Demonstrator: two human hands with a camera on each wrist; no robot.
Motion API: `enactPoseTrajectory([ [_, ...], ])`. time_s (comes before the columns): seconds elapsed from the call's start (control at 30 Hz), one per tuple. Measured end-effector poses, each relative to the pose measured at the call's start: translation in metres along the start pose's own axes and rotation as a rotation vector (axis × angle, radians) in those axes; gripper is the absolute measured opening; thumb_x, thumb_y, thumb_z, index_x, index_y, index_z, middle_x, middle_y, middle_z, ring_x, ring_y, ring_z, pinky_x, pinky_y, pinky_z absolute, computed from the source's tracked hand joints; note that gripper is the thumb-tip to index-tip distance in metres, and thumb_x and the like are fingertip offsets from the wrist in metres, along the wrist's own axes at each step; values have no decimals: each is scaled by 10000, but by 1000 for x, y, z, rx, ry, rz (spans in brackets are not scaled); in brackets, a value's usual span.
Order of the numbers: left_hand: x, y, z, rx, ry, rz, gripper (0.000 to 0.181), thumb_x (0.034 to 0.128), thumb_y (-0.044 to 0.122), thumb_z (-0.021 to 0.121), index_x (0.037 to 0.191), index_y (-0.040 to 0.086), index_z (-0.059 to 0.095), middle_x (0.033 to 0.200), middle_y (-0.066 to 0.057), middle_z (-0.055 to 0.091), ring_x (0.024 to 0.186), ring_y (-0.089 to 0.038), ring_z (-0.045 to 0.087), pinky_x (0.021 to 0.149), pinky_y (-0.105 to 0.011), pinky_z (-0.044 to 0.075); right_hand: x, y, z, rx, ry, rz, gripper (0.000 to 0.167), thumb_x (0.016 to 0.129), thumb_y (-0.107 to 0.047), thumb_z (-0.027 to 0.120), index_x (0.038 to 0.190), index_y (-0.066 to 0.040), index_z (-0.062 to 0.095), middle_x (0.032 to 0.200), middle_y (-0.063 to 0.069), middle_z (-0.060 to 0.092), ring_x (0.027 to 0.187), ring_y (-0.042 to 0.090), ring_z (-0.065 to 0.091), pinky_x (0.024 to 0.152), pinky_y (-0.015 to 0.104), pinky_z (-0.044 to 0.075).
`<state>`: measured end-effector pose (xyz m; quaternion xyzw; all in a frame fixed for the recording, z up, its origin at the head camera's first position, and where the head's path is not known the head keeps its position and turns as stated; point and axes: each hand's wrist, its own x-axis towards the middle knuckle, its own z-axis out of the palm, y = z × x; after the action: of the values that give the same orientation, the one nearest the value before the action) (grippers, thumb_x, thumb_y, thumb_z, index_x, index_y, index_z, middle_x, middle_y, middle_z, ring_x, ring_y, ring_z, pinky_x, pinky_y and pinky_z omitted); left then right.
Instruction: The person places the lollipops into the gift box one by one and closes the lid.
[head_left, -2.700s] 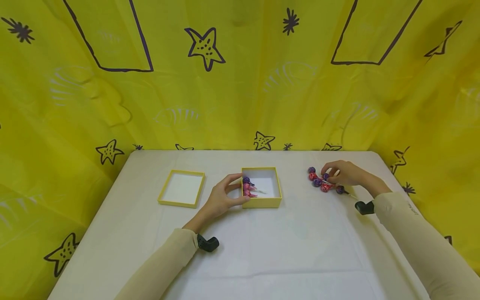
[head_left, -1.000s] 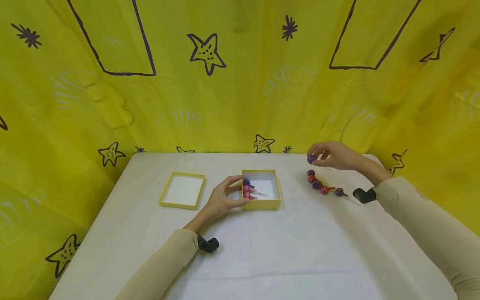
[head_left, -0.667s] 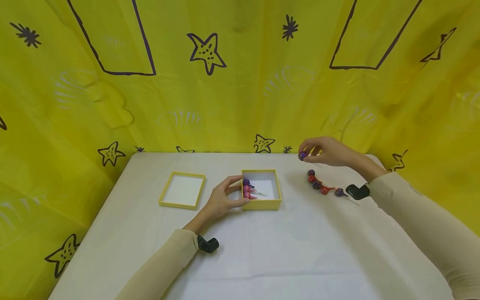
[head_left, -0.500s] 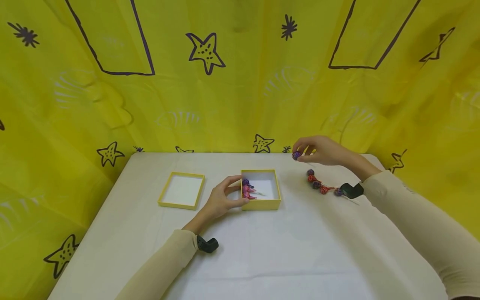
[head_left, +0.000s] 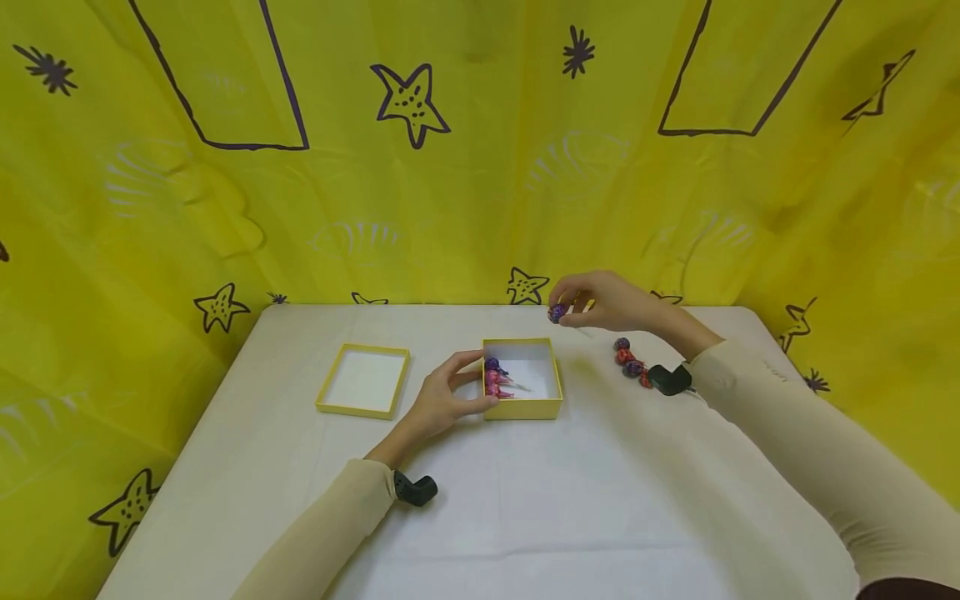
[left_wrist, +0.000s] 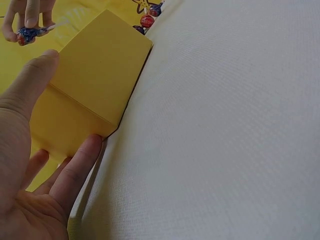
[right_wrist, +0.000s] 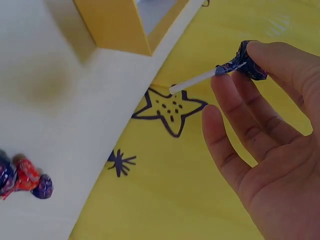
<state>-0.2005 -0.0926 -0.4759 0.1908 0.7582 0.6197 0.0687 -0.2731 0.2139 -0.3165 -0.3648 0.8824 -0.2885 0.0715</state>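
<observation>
My right hand [head_left: 603, 302] pinches a purple-wrapped lollipop [head_left: 557, 313] by its candy end, in the air behind and right of a yellow box [head_left: 522, 408]. Its white stick [right_wrist: 192, 81] points away from the palm in the right wrist view. My left hand [head_left: 442, 402] holds the box's left side, thumb near the front corner and fingers toward the back; the left wrist view has the fingertips [left_wrist: 90, 145] against the yellow wall. Inside the box, pink lollipops [head_left: 493, 385] and a purple lollipop [head_left: 492, 364] lie along the left wall, sticks pointing right.
A shallow yellow-rimmed lid [head_left: 363, 380] lies inside up on the white table [head_left: 480, 500], left of the box. Several red and purple lollipops [head_left: 632, 368] lie at right, partly hidden by the right wrist's black camera [head_left: 670, 380]. A yellow curtain [head_left: 480, 183] hangs behind.
My right hand has picked a purple lollipop from the row at right, lifted it and carried it left toward the box. My left hand and the box have stayed in place.
</observation>
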Motion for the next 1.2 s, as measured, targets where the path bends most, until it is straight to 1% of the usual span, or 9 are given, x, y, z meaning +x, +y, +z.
enactPoseTrajectory([
  [0.2,0,-1,0,21,8,-8,788,834,168,881,1513,156,481,1575,-3,449,1353,-249,555,1116,-411,451,12,-6,15,37,-34,17,254,930,-69,755,1179,-44,711,1072,55,744,931,227,697,757,330,619],
  [0.33,0,-1,0,29,11,-17,782,843,195,876,1516,163,478,1572,12,450,1353,-234,555,1116,-398,452,19,-11,27,74,-66,8,225,935,-73,753,1158,-69,716,1066,38,744,944,219,693,790,337,618],
  [0.5,0,-1,1,15,6,-12,792,843,160,873,1522,128,466,1579,-24,442,1360,-268,547,1118,-422,450,23,-13,43,107,-92,-16,203,939,-74,747,1137,-94,709,1060,26,738,935,204,689,836,358,604],
  [0.7,0,0,1,-6,3,9,787,836,118,872,1514,108,474,1576,-83,449,1352,-311,552,1121,-475,442,25,-11,63,145,-113,-6,193,940,-79,749,1129,-100,716,1081,19,715,940,190,683,848,351,597],
  [0.8,1,0,1,-7,5,13,775,836,125,873,1506,130,484,1570,-82,457,1350,-311,554,1117,-479,446,26,-11,72,163,-130,1,190,933,-82,758,1116,-111,713,1052,11,717,932,183,676,846,344,592],
  [0.97,0,-1,1,8,12,8,758,839,147,874,1496,192,498,1566,-46,465,1348,-289,559,1102,-445,466,28,-9,85,170,-148,-5,191,909,-70,781,1079,-117,707,990,6,719,901,170,671,823,326,586],
  [1.2,0,0,0,19,7,4,741,845,164,871,1485,240,504,1561,4,469,1349,-249,560,1085,-427,484,29,-9,100,169,-177,-4,215,905,-56,781,1095,-117,701,1001,11,721,901,158,672,815,301,588],
])
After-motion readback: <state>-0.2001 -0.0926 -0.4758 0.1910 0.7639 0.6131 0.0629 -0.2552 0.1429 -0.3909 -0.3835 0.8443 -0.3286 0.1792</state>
